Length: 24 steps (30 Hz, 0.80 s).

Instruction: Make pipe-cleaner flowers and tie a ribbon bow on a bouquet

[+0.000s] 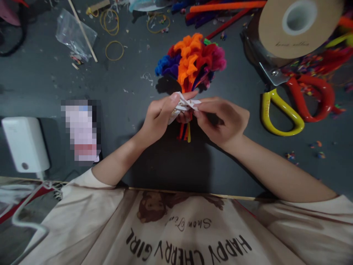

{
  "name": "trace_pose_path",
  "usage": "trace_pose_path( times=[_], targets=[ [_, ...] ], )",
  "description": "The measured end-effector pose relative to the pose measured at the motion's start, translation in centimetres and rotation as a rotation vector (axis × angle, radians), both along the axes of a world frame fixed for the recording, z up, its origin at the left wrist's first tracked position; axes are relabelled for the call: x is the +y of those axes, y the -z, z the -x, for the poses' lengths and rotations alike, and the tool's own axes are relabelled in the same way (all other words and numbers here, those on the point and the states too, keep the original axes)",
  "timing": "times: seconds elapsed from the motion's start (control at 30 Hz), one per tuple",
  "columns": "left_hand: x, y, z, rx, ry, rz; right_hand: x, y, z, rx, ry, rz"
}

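Note:
A bouquet of fuzzy pipe-cleaner flowers [189, 60] in orange, red, blue, purple and pink lies over the dark table, its stems pointing toward me. My left hand [164, 112] is closed around the stems, with a white printed ribbon [182, 102] wrapped about them under its thumb. From the other side, my right hand [222, 117] pinches the ribbon's end between thumb and fingertips. Stem ends [184, 132] in red, orange and yellow stick out below the hands. How the ribbon is fastened is hidden by the fingers.
Scissors [282, 106] with red and yellow handles lie right, beside a ribbon spool [300, 27]. A phone [82, 132] and a white power bank [26, 143] with a cable are left. Rubber bands [114, 50], a plastic bag [74, 35] and a thin stick [84, 33] lie upper left.

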State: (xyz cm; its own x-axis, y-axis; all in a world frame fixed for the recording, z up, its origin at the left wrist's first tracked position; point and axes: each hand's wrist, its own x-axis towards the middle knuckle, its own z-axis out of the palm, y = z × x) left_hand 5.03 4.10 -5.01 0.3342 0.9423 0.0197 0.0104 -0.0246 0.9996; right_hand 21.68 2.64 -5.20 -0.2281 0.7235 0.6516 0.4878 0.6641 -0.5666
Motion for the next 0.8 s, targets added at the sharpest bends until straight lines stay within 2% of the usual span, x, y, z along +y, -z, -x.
trace_pose_path(
  times=[0.23,0.37,0.57,0.67,0.8],
  targets=[
    [0.15,0.32,-0.06,-0.051,-0.064,0.084,0.11,0.40,0.11,-0.134,-0.076,-0.083],
    [0.22,0.31,0.06,-0.029,-0.076,0.064,0.22,0.68,0.18,-0.103,-0.088,-0.087],
    [0.24,-0.12,0.73,0.165,0.002,-0.050,0.41,0.85,0.11,-0.095,-0.073,-0.052],
    [0.23,-0.21,0.88,0.165,0.003,-0.042,0.45,0.62,0.00,-0.081,-0.097,-0.031],
    [0.32,0.10,0.87,0.157,0.001,-0.081,0.56,0.22,-0.11,-0.021,-0.059,0.093]
  ],
)
